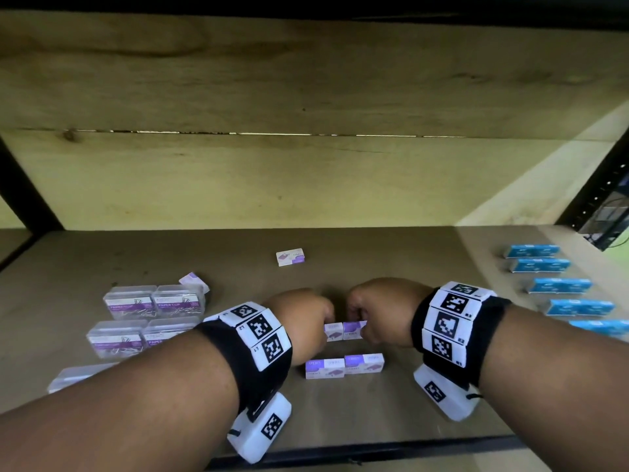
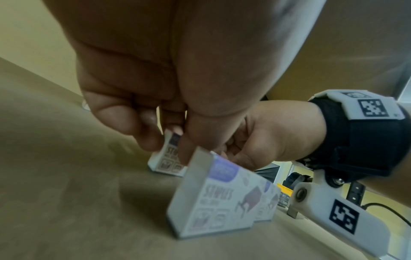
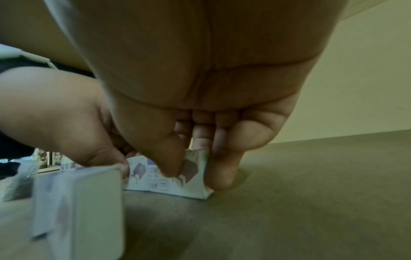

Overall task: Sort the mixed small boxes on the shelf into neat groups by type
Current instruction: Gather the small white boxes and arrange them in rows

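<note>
Two small white-and-purple staples boxes stand side by side at mid-shelf. My left hand (image 1: 318, 321) pinches the left box (image 1: 333, 331), also seen as the far box (image 2: 165, 161) under the left fingers. My right hand (image 1: 361, 320) pinches the right box (image 1: 352, 330), seen as the box (image 3: 191, 177) between thumb and fingers in the right wrist view. Both boxes rest on the shelf, touching each other. A second pair of staples boxes (image 1: 344, 365) stands just in front of them. One more staples box (image 1: 290, 257) lies alone farther back.
Clear paper-clip cases (image 1: 153, 301) are grouped at the left, with a small purple box (image 1: 194, 280) behind them. Blue boxes (image 1: 558, 286) form a column along the right side. The wooden shelf (image 1: 391, 260) has a back wall and a black front edge (image 1: 374, 451).
</note>
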